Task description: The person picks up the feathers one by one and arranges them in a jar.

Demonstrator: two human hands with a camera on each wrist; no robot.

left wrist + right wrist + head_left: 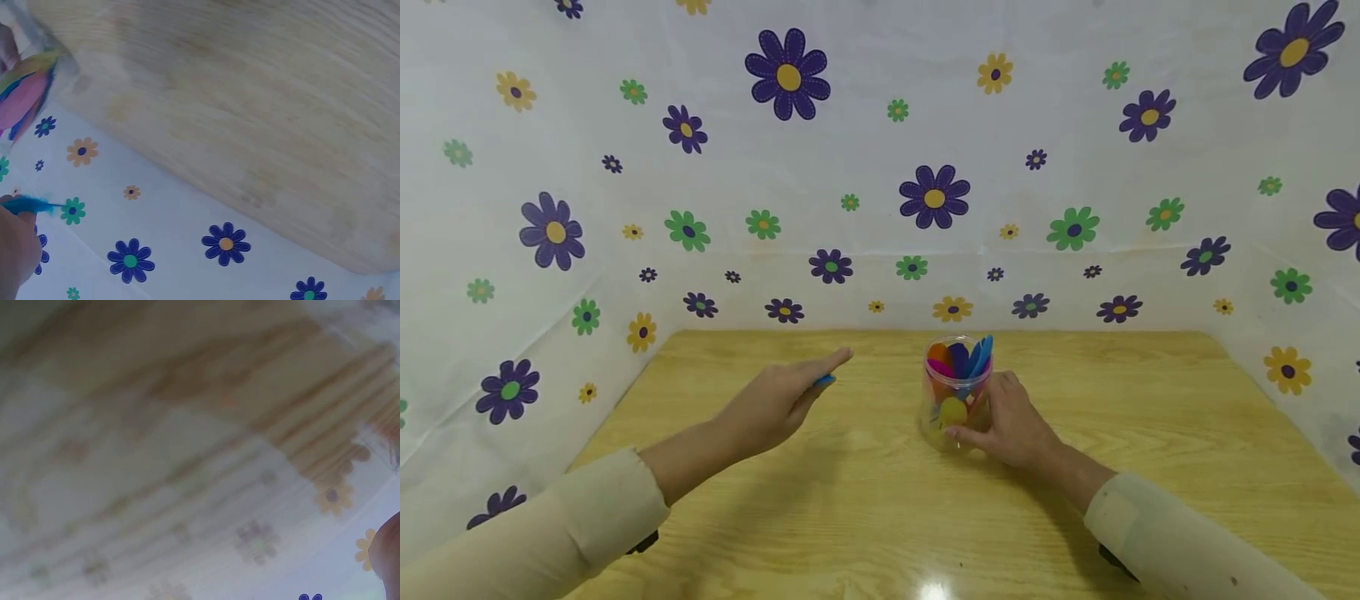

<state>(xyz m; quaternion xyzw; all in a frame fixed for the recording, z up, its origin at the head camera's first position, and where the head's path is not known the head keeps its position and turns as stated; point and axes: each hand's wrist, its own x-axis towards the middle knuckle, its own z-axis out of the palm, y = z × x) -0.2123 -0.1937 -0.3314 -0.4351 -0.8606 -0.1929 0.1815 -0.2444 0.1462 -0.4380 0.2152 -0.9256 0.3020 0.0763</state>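
Note:
A clear round jar (931, 417) stands upright on the table, filled with colourful plastic spoons (958, 362) in orange, purple, blue, pink and yellow. My right hand (1018, 425) holds the jar from its right side, thumb across the lower front; its other fingers are partly hidden behind. Left of the jar, my left hand (778, 404) is raised above the table and pinches a small blue spoon (825, 380), mostly covered by the fingers. The left wrist view shows the blue spoon (28, 204) at the fingertips, blurred. Only part of the right hand (389, 553) appears in the right wrist view.
The wood-grain table (850, 525) extends around both hands. A white cloth with printed flowers (850, 150) rises along its back edge and both sides. Dark straps (643, 543) show under the sleeves.

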